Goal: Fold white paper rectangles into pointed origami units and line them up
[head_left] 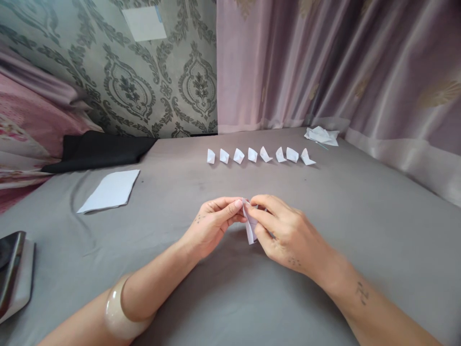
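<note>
A small folded piece of white paper [251, 230] is held upright between my two hands, just above the grey cloth. My left hand [219, 218] pinches its upper left edge between thumb and fingers. On the other side, my right hand [283, 226] grips the paper, its fingers bent over the top and right part and hiding some of it. Beyond my hands stands a row of several small folded white paper pieces [238, 155], spaced along the cloth.
A stack of white paper sheets [110, 191] lies at left, with a black cloth [104, 150] behind it. A pile of white papers [322, 136] rests at the back right by the curtain [281, 67]. A dark-topped object [12, 269] sits at the left edge.
</note>
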### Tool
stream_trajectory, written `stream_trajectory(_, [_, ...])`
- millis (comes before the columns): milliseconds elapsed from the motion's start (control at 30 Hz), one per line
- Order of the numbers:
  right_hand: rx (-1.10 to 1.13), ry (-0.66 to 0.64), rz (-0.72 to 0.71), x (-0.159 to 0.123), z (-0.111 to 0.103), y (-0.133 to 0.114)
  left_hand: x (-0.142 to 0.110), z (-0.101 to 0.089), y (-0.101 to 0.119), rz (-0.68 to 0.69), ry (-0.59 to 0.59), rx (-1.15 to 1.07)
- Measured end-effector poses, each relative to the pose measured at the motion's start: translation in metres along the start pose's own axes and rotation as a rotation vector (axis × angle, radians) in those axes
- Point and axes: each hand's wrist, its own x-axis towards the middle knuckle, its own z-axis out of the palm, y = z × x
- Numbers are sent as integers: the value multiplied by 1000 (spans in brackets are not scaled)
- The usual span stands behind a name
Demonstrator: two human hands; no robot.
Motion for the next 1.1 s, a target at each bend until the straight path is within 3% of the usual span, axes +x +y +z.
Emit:
stream_trajectory(167, [62,-28,73,-1,1,-1,1,-1,-1,9,8,-10])
stream_trajectory(333, [325,-24,200,2,1,-4,1,-1,-1,-6,32,-20])
stream_trajectory(567, [301,3,157,1,0,-4,-1,0,-1,10,42,11])
stream_trajectory(700, [293,96,136,0,0,-7,-2,2,0,52,40,12])
stream_trajectory(833, [382,170,304,2,1,-15,-6,6,1,90,59,27])
stream_trajectory(933, [431,138,465,4,5,-19,-8,9,-1,114,84,80])
stream_trajectory(1100, [598,69,594,7,10,-16,-9,10,-4,131,56,132])
